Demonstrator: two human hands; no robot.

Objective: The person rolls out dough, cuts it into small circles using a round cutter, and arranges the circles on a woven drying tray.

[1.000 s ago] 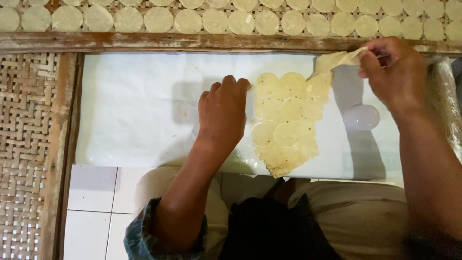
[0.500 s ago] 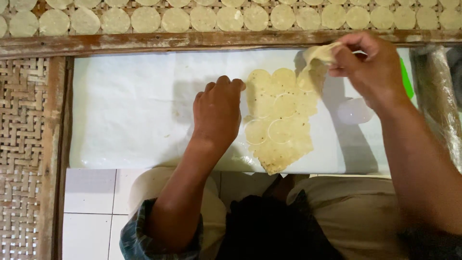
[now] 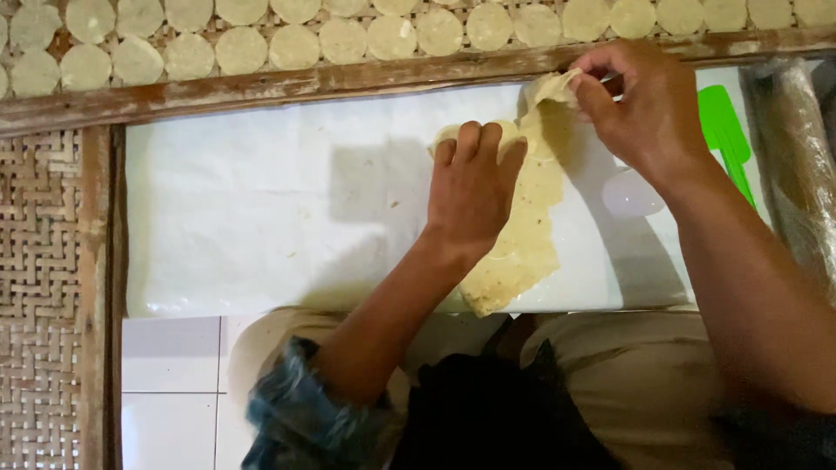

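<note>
**Dough sheet lifted at one corner, pressed flat by the other hand**

A thin, pale yellow dough sheet (image 3: 527,235) is spread on a white board (image 3: 261,209), round cut marks faintly seen in it. Its upper part is covered by the left hand (image 3: 470,196), which is laid flat and open on it, fingers together, nothing gripped. The sheet's top corner is pinched and raised by the right hand (image 3: 644,104), closed on it with thumb and fingertips; the fingertips themselves are partly hidden behind the dough. Just beside that hand a clear round cutter (image 3: 631,193) is barely made out against the white. A green spatula (image 3: 724,130) is half covered by the right wrist. A wrapped rolling pin (image 3: 797,165) is cut off at the right edge. Above, rows of dough discs (image 3: 244,48) are laid on a woven tray with a wooden frame (image 3: 261,87).
</note>
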